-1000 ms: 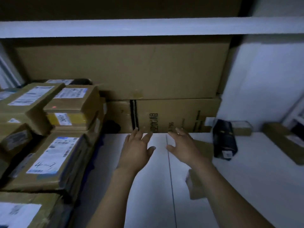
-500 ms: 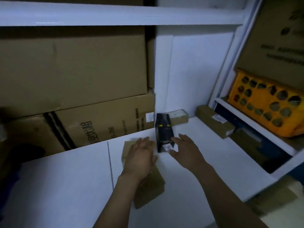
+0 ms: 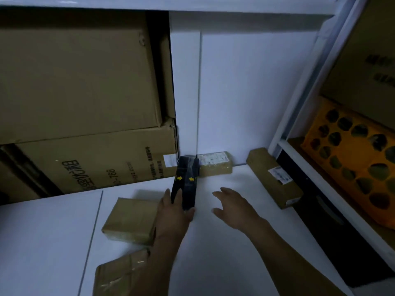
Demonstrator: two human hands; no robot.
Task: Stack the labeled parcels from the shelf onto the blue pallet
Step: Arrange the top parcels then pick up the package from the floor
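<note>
Parcel (image 3: 185,184) black, glossy, 2 yellow arrows, in left hand (image 3: 171,213)

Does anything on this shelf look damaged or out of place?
Yes. The top right corner of the lower big carton is crushed and torn beneath the larger carton stacked on it. The brown parcel nearest the camera also looks crumpled, its tape wrinkled.

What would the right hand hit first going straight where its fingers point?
The right hand likely meets the long black wrapped parcel with yellow arrows that the left hand grips; depth is unclear, possibly the small brown labelled box behind.
</note>
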